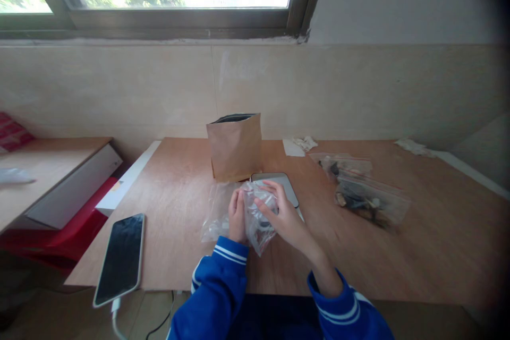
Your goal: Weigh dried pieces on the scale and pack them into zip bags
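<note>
Between my two hands is a clear plastic bag (258, 228), crumpled, its lower corner hanging toward me. My left hand (237, 215) is closed on the bag's left side. Fingers bent, my right hand (285, 218) grips the bag from the right; what is inside the bag I cannot make out. Under my hands lies a flat white device like a small scale (292, 191), partly covered. Another clear plastic bag (215, 218) rests on the table left of my left hand. Just beyond stands an upright brown paper pouch (235, 149), its dark-lined top open.
On the wooden table's (326, 260) right lie zip bags with dark dried pieces (370, 202). A white paper (294, 147) and crumpled tissue (306, 143) sit at the back. A phone (121, 257) with a cable lies at the left edge. A red stool (75, 228) stands beyond it.
</note>
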Available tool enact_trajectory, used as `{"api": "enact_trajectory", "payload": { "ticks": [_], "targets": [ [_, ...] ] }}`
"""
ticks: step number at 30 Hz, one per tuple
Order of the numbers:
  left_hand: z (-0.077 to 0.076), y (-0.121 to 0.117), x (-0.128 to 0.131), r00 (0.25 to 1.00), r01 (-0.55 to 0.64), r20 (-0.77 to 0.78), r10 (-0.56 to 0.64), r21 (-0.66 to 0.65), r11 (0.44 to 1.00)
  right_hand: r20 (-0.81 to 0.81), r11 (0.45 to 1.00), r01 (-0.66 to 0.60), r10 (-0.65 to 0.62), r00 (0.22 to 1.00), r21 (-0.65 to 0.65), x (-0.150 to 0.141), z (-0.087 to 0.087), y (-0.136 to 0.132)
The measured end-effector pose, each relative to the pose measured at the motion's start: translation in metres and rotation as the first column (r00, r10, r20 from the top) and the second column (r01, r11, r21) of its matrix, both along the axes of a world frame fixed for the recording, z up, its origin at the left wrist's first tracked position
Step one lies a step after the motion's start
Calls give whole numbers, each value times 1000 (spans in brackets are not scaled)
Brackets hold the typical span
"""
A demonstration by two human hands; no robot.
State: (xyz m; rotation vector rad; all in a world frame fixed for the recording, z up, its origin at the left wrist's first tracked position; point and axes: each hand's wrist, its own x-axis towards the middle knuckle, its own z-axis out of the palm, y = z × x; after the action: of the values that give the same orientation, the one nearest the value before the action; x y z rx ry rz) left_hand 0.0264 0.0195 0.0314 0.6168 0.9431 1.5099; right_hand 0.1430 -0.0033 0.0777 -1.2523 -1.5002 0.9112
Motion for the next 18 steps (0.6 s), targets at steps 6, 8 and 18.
{"api": "enact_trajectory", "payload": {
  "ticks": [6,8,18],
  "targets": [
    [12,-38,-3,576,129,-807,126,243,962,-318,974,38,-110,942,-225,29,-7,-21],
    [16,-46,-7,463,128,-878,122,202,971,-376,972,72,-154,914,-222,35,-4,-25],
    [23,-48,-14,460,-16,-871,171,185,983,-646,964,110,-246,723,-244,14,-23,-40]
  ]
}}
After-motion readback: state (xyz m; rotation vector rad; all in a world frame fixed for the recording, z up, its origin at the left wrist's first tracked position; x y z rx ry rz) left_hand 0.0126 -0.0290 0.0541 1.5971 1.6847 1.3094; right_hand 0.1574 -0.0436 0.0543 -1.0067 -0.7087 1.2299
